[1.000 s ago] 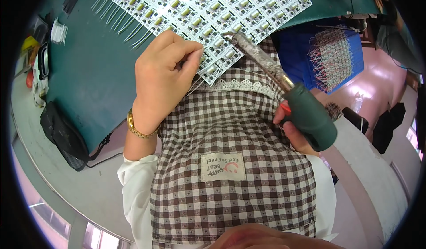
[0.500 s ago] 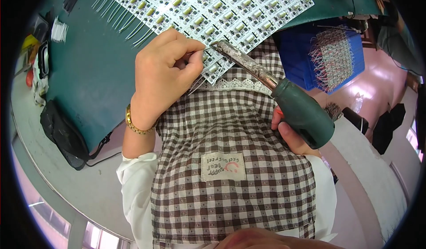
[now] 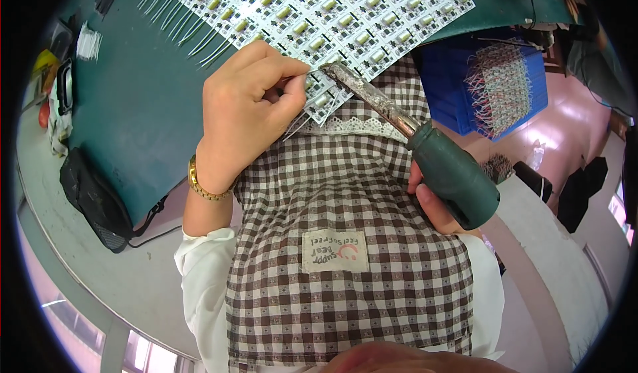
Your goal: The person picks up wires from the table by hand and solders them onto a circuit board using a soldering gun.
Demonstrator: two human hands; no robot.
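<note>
A white circuit board panel [image 3: 345, 19], with rows of small yellowish parts, lies at the top middle, one corner pointing toward me. Thin white wires [image 3: 199, 35] stick out along its left edge, and a few more hang by the near corner. My left hand [image 3: 249, 100] is over that corner with thumb and forefinger pinched on a thin wire, its end hard to make out. My right hand [image 3: 435, 203] grips a soldering iron [image 3: 458, 174] by its green handle, which hides most of the fingers. The iron's tip is at the board, just right of my left fingertips.
A blue bin [image 3: 442, 97] at the right holds a bundle of red and white wires [image 3: 502, 87]. On the green tabletop [image 3: 126, 120], a black bag [image 3: 96, 200] lies at the left edge. A bunch of white wires [image 3: 88, 43] is farther back.
The board has shifted slightly to the right. The iron's handle has dipped a little, while its tip has hardly moved. My left hand keeps its pinch in nearly the same place.
</note>
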